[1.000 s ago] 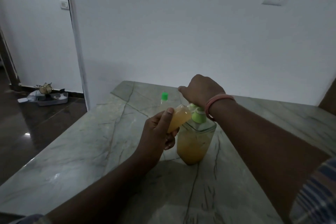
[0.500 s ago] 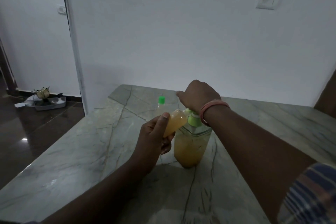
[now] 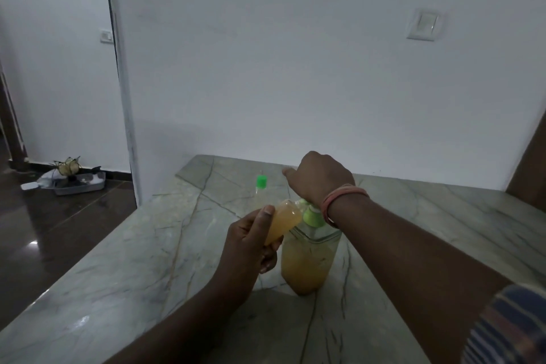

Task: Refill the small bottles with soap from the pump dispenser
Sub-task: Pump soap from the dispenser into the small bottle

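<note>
Soap fills most of the small bottle (image 3: 284, 221), which the left hand (image 3: 251, 245) grips with thumb on top and fingers curled beneath, tilted so its mouth meets the spout of the pump dispenser (image 3: 308, 254). The right hand (image 3: 320, 176) rests on the green pump head (image 3: 312, 215); its fingers are folded over the top and hidden, so how tightly they clasp cannot be told. The dispenser stands near the middle of the marble surface (image 3: 147, 245), about half full of amber liquid.

The risk is overflow: the held bottle looks nearly full, and another press could push soap over its lip onto the fingers and the stone. The mouth is hidden behind the spout, so alignment cannot be confirmed; a slight drift would send soap down the outside. A hard press could also tip the dispenser. A second bottle with a green cap (image 3: 261, 189) stands just beyond, toward the far edge.
</note>
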`<action>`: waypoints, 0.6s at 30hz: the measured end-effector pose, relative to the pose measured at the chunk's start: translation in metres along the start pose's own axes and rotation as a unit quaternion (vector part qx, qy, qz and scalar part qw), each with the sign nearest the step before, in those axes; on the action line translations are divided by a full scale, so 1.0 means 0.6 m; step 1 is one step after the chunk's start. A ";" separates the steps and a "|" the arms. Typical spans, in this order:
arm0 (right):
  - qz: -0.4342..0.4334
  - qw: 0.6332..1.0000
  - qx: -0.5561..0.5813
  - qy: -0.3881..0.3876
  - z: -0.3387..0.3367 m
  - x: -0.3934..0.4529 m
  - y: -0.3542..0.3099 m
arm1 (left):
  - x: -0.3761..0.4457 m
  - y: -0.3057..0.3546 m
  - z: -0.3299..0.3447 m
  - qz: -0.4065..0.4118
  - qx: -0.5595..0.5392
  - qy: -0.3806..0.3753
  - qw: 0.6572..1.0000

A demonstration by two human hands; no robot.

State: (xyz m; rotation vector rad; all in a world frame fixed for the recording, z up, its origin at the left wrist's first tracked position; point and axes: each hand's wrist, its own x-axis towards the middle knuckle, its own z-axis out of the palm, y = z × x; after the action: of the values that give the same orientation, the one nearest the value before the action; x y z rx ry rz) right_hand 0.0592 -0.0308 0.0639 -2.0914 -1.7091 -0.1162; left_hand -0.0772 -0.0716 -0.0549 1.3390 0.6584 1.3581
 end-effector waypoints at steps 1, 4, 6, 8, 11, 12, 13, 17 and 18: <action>-0.006 1.000 -0.003 -0.009 -0.004 0.001 -0.001 | 0.000 0.001 0.000 -0.002 0.002 0.001 1.000; -0.006 1.000 -0.001 -0.006 -0.007 0.007 -0.001 | 0.003 0.001 0.001 0.000 -0.001 -0.003 1.000; 0.012 1.000 0.020 0.005 0.001 0.006 0.001 | 0.005 0.000 0.000 0.004 -0.003 -0.002 1.000; 0.018 1.000 0.023 0.010 0.007 0.002 0.001 | 0.004 0.000 -0.001 0.005 0.001 0.002 1.000; 0.011 1.000 0.012 0.003 0.002 0.002 0.002 | 0.000 0.001 0.000 0.003 0.000 -0.003 1.000; 0.005 1.000 0.008 -0.003 -0.002 0.004 0.002 | -0.001 0.001 0.000 0.001 0.000 -0.004 1.000; -0.003 1.000 0.001 -0.008 -0.004 0.005 0.001 | -0.002 0.002 0.000 -0.001 0.000 -0.006 1.000; 0.002 1.000 0.006 0.011 0.003 0.008 0.000 | 0.003 -0.001 0.000 0.001 0.009 -0.002 1.000; 0.009 1.000 0.013 0.013 0.005 0.006 0.001 | 0.003 -0.001 0.000 0.000 0.008 0.002 1.000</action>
State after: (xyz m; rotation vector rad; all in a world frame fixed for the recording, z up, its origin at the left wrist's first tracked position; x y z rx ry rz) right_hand 0.0600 -0.0265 0.0620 -2.0768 -1.6677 -0.1146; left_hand -0.0767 -0.0697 -0.0547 1.3497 0.6744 1.3573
